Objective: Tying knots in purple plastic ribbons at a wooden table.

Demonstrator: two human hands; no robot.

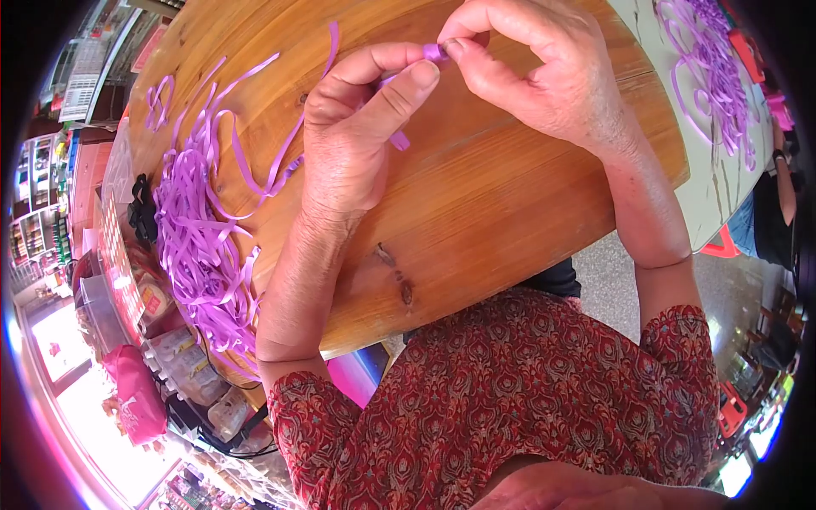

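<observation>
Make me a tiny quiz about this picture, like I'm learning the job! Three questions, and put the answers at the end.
1. True or false: the left hand pinches a purple ribbon between thumb and finger.

2. Pick one. What lies on the pale table?
A) a yellow banana
B) a tangle of purple ribbons
C) a blue plate

3. Which hand is nearer to the big ribbon heap on the wooden table?

Key: 1. True. 2. B. 3. The left hand.
</observation>
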